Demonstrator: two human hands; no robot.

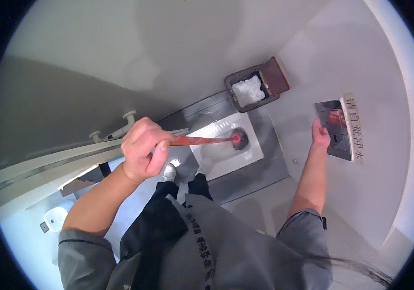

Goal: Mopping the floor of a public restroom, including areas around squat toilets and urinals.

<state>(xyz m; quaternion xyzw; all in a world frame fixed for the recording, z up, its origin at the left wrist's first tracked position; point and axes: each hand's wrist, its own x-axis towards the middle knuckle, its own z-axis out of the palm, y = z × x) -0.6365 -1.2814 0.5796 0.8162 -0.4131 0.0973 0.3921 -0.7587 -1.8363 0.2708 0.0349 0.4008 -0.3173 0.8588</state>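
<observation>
My left hand (144, 149) is closed round the end of a toilet brush with a long orange-red handle (192, 140). The brush's dark round head (239, 138), red at its middle, is down in the far right part of a white squat toilet (255, 150). At the right wall, my right hand (320, 134) rests against the left edge of a shiny metal flush panel (341, 145), which mirrors it. That hand's fingers look stretched out, partly turned from view, and no held thing shows.
A brown waste bin (241, 76) with its lid up holds crumpled white paper (248, 92) beyond the toilet. White pipes (128, 121) stick out by the left partition. My shoe (169, 172) is beside the toilet on the grey raised floor. A white basin (56, 218) shows at lower left.
</observation>
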